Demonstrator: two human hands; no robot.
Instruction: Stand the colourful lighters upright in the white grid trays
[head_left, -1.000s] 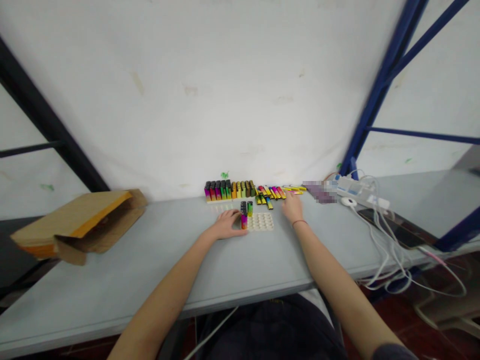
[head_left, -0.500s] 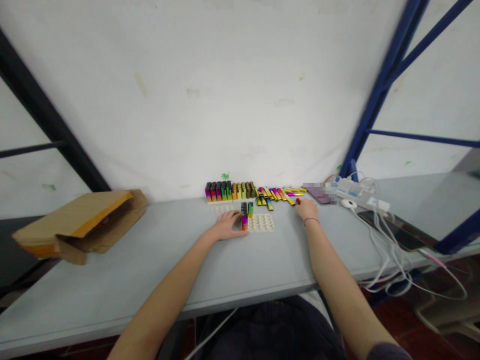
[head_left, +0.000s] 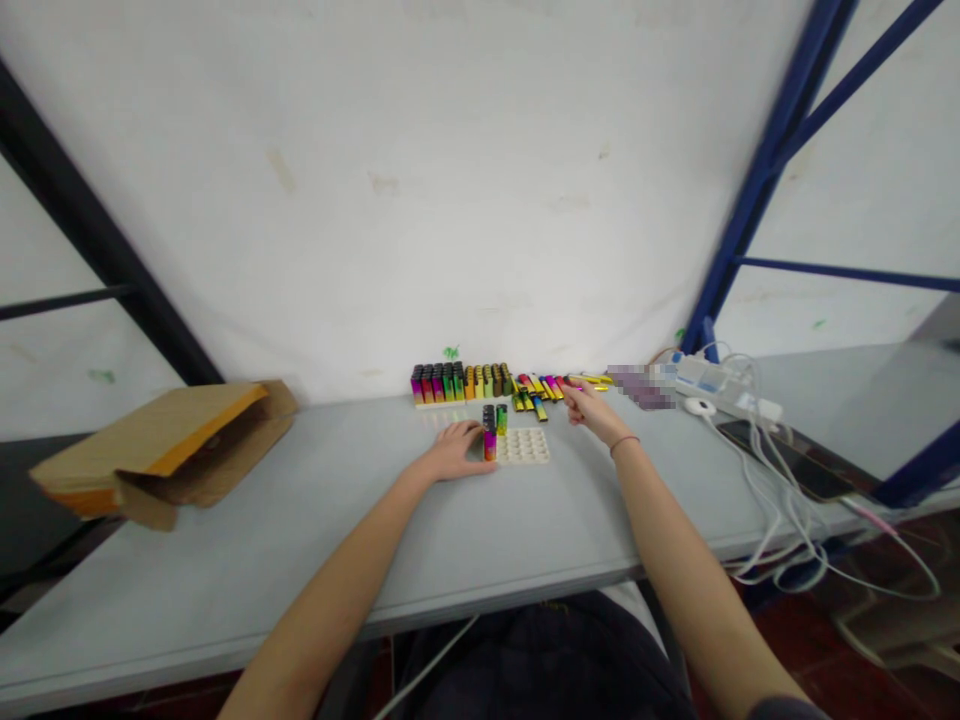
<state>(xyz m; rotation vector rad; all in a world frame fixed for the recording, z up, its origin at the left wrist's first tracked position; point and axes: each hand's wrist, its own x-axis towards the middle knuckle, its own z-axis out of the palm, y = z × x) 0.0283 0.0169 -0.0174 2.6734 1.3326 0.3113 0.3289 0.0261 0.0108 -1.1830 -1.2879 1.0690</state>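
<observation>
My left hand (head_left: pixel 454 452) curves round the left end of a white tray (head_left: pixel 529 447) with round holes, thumb in front and fingers behind. At that end, several upright lighters (head_left: pixel 490 440) with black tops stand in it, the front one purple and orange. A green-yellow lighter (head_left: pixel 502 420) stands just behind them. My right hand (head_left: pixel 592 412) is at the right side of a loose pile of colourful lighters (head_left: pixel 536 388), its fingers curled together. What those fingers hold, if anything, is hidden.
Behind, filled rows of upright lighters (head_left: pixel 438 384) stand against the wall. An opened cardboard box (head_left: pixel 161 440) lies at the left. To the right are a power strip (head_left: pixel 720 385), white cables (head_left: pixel 784 500) and a dark phone (head_left: pixel 787 460). Blue metal posts (head_left: pixel 750 200) rise there.
My right hand has moved left and now covers part of the loose lighters. The red lighter end that showed at its fingers is out of sight. My left hand stays at the tray.
</observation>
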